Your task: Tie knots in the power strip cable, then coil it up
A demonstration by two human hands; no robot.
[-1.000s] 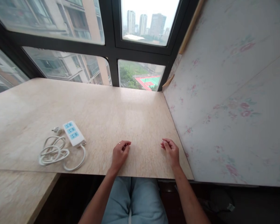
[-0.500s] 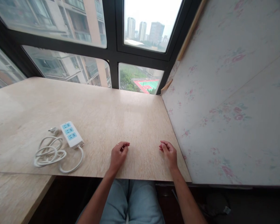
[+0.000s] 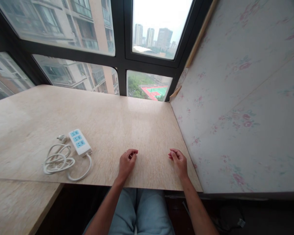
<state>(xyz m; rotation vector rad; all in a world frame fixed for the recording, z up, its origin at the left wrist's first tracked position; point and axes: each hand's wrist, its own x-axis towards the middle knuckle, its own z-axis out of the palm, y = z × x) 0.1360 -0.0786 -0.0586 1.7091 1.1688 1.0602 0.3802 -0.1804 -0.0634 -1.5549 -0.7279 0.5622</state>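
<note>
My left hand (image 3: 128, 162) rests on the beige stone-patterned surface near its front edge, fingers loosely curled in and the thumb against them. I see nothing held in it. To its right, close to the papered wall, lies my right hand (image 3: 178, 162), also curled, with thumb and fingertips together and nothing visible between them. The two hands are apart. Left of my left hand sits a white power strip (image 3: 80, 142) with blue socket faces. Its white cord (image 3: 60, 160) is looped in a loose coil beside it, and the plug (image 3: 62, 138) lies behind the coil. Neither hand touches these.
The beige counter (image 3: 147, 120) runs back to dark window frames (image 3: 122, 76). A wall with floral paper (image 3: 235, 130) bounds the right side, its paper torn near the window corner. A lower beige slab (image 3: 17, 202) is at front left. My legs are beneath the front edge.
The view has shifted slightly, so the power strip, cord and windows appear a little farther right and the windows lower. Both hands keep the same curled pose on the counter.
</note>
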